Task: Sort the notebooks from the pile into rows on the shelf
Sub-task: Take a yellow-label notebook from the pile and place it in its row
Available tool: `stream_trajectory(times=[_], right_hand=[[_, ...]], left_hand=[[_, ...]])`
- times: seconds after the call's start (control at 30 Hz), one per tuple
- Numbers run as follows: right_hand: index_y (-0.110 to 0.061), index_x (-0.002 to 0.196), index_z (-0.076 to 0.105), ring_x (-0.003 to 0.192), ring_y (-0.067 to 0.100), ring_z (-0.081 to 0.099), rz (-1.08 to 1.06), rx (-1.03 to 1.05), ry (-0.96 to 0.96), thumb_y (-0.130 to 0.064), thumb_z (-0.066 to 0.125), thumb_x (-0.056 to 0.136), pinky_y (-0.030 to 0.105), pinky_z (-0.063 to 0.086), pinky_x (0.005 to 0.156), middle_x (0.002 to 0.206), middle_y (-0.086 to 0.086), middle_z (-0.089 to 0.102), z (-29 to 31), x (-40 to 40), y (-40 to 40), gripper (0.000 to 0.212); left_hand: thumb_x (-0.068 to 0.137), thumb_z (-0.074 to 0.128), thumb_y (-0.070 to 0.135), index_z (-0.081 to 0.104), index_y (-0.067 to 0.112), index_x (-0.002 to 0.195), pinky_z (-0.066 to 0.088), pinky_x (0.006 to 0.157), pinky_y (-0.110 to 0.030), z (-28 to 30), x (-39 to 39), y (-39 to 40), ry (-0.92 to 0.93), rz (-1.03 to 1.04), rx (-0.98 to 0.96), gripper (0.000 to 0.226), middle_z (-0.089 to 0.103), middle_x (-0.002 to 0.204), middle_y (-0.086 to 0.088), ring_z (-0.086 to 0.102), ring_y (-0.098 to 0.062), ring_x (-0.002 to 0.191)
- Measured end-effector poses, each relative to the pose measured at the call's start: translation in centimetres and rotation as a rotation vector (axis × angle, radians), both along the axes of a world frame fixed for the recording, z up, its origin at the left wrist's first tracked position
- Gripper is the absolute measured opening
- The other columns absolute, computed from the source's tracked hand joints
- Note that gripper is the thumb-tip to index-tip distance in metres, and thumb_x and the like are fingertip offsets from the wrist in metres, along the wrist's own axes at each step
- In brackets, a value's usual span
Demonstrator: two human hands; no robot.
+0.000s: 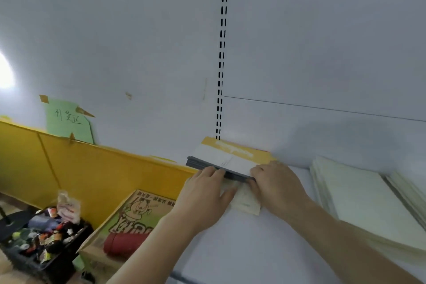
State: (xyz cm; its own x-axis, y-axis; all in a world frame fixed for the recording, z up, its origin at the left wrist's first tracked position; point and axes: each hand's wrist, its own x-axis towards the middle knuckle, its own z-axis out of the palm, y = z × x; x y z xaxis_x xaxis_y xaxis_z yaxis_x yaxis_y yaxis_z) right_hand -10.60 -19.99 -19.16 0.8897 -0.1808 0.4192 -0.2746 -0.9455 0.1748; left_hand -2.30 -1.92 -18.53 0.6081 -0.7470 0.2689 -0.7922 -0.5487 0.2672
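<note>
A stack of notebooks (230, 157) with yellow-and-white covers and dark grey spines lies at the back of the white shelf (253, 249), against the rear wall. My left hand (207, 193) presses its fingertips against the grey spine edge from the front left. My right hand (276, 184) presses the same edge from the right, its fingers laid over the stack's corner. A pale notebook (244, 203) lies flat under and between both hands. A pile of cream notebooks (359, 198) sits on the shelf to the right.
A slotted upright (221, 53) runs up the white back wall. Left of the shelf stands a yellow panel (76, 168) with a green paper sign (66, 122). Below are a printed cardboard box (129, 221) and a black crate of jars (43, 242).
</note>
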Motion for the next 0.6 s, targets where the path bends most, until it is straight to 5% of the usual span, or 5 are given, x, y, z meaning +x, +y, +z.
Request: stream_trajectory(times=[0.13, 0.23, 0.3, 0.47, 0.6], right_hand=[[-0.019, 0.067, 0.059, 0.052, 0.028, 0.058, -0.147, 0.022, -0.127, -0.048, 0.041, 0.092, 0.031, 0.032, 0.045, 0.057, 0.003, 0.061, 1.6, -1.2, 1.7, 0.042], [-0.023, 0.073, 0.064, 0.056, 0.027, 0.059, -0.15, 0.037, -0.288, -0.039, 0.041, 0.095, 0.033, 0.039, 0.048, 0.063, -0.001, 0.064, 2.5, -2.4, 4.8, 0.035], [-0.022, 0.084, 0.068, 0.063, 0.023, 0.061, -0.082, 0.054, -0.326, -0.029, 0.049, 0.092, 0.033, 0.044, 0.054, 0.072, -0.005, 0.067, 2.6, -2.5, 7.5, 0.021], [-0.009, 0.139, 0.051, 0.131, 0.018, 0.049, -0.038, 0.17, -0.193, -0.056, 0.038, 0.098, 0.037, 0.043, 0.106, 0.142, 0.004, 0.053, 0.7, -2.6, 9.2, 0.063], [-0.012, 0.15, 0.035, 0.144, 0.018, 0.029, -0.157, 0.226, -0.15, -0.07, 0.013, 0.095, 0.033, 0.024, 0.118, 0.157, 0.003, 0.03, -0.1, -3.1, 6.9, 0.083]], left_hand=[[0.098, 0.032, 0.063, 0.057, 0.025, 0.126, 0.044, 0.09, -0.028, 0.5, 0.9, -0.4, 0.043, -0.042, -0.169, 0.053, 0.064, 0.119, 0.008, 0.056, -0.016, 0.114], [0.093, 0.04, 0.067, 0.043, 0.028, 0.141, 0.046, 0.087, -0.02, 2.2, 0.3, -0.5, 0.586, -0.139, -0.41, 0.061, 0.065, 0.123, 0.014, 0.059, -0.001, 0.11], [0.096, 0.047, 0.058, 0.049, 0.028, 0.127, 0.047, 0.082, -0.019, 2.9, -0.4, -0.9, 0.81, -0.178, -0.557, 0.043, 0.069, 0.112, 0.014, 0.062, 0.004, 0.1], [0.105, 0.042, 0.024, 0.051, 0.02, 0.101, 0.051, 0.072, -0.033, 3.4, 0.3, -0.9, 0.844, -0.014, -0.858, 0.011, 0.062, 0.088, 0.009, 0.058, -0.004, 0.078], [0.106, 0.041, 0.022, 0.051, 0.024, 0.106, 0.041, 0.058, -0.027, 3.4, 2.5, 0.8, 0.743, 0.064, -0.974, 0.01, 0.057, 0.082, 0.008, 0.052, -0.008, 0.068]])
